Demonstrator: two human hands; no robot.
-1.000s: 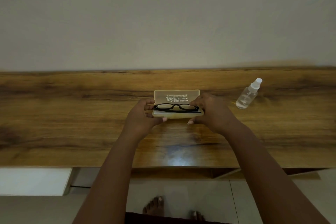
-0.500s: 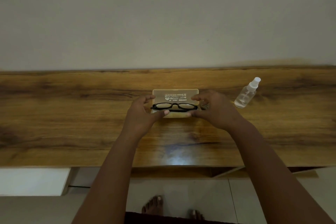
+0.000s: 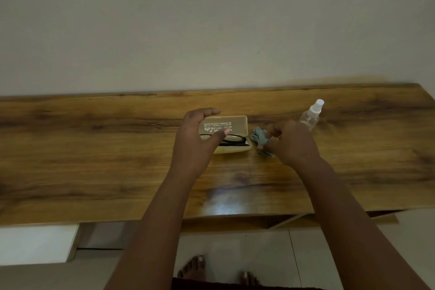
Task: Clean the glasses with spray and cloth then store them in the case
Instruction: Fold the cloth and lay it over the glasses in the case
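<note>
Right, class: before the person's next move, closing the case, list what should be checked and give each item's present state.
1. Glasses lie inside the open case: ok.
2. Lid stands upright behind the glasses, free to fold down: ok.
3. Left hand open over the case, gripping nothing: ok.
4. Cloth beside the case, outside it, pinched by the right hand: ok.
5. Spray bottle stands apart from the case, clear of the lid: ok.
6. Lenses actually clean: cannot tell, too dim and small.
</note>
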